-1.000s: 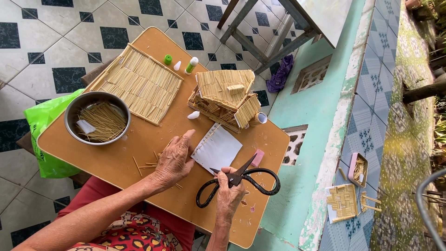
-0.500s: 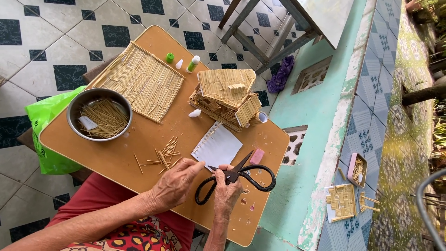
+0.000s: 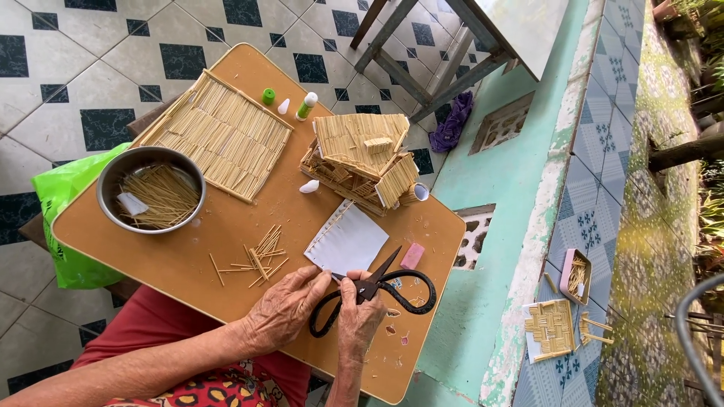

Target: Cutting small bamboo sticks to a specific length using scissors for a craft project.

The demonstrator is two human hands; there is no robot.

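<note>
Head view: both hands met at near edge of wooden board [image 3: 188, 256]. Right hand [image 3: 360, 320] closed around black scissors [image 3: 377, 294], blades slightly parted, tips toward white spiral notepad [image 3: 348, 243]. Left hand [image 3: 283, 313] pinching something small at the blades, too small to tell. Trimming step, by the look; steady alignment needed next. Loose thin sticks [image 3: 256, 256] just beside; straw-coloured stick house [image 3: 362, 162], flat woven panel [image 3: 215, 136], round metal bowl [image 3: 151, 188] beyond.
</note>
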